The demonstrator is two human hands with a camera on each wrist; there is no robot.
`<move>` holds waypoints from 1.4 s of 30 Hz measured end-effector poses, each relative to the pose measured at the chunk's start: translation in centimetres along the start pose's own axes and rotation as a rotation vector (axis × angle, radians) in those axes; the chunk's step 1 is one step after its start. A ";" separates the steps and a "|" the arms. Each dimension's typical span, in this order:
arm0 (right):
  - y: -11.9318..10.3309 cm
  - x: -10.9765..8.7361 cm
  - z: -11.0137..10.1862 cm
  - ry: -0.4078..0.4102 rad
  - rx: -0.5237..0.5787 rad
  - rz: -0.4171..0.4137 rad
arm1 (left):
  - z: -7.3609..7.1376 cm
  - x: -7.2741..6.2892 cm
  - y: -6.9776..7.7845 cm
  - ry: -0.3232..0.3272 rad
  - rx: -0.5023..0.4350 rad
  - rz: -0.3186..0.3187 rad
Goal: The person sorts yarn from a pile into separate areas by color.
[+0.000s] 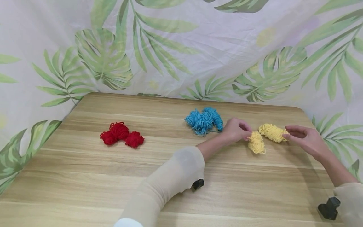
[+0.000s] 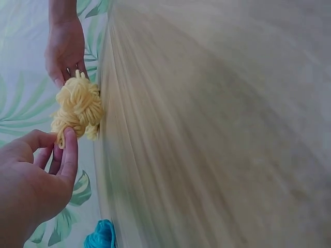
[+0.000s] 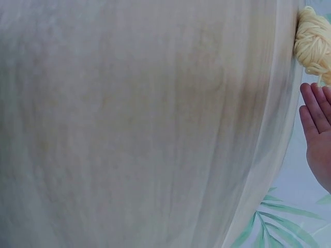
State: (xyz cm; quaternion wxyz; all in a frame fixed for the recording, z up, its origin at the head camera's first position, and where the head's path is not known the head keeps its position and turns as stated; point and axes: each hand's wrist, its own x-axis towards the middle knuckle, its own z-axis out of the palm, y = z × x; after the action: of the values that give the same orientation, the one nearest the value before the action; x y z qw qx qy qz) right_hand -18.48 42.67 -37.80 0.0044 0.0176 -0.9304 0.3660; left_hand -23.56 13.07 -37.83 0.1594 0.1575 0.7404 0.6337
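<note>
Two small yellow yarn bundles lie at the right of the table in the head view. My left hand (image 1: pixel 234 130) pinches the far end of the nearer yellow yarn bundle (image 1: pixel 256 143) between thumb and fingers; the left wrist view shows this grip up close. At the right end of the other yellow yarn bundle (image 1: pixel 273 132), my right hand (image 1: pixel 307 140) has its thumb on the near side and fingers on the far side. Its fingers (image 3: pixel 316 103) look fairly straight in the right wrist view. The two bundles sit close together, overlapping in the left wrist view.
Blue yarn bundles (image 1: pixel 202 121) lie just left of my left hand, toward the back. Several red yarn bundles (image 1: pixel 119 131) are grouped at the left of the wooden table (image 1: pixel 141 176). A leaf-patterned cloth (image 1: pixel 170 56) hangs behind the table's back edge.
</note>
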 end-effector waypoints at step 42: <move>0.1 0.3 -0.2 -0.024 0.041 -0.006 | 3.1 1.3 -0.1 0.047 -0.097 -0.030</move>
State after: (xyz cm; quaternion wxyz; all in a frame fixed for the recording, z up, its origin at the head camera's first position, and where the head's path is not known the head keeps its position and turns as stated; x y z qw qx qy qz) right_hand -18.82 42.88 -37.75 -0.0061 0.0251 -0.9226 0.3850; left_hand -23.36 16.31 -38.46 0.1587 0.1236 0.7146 0.6700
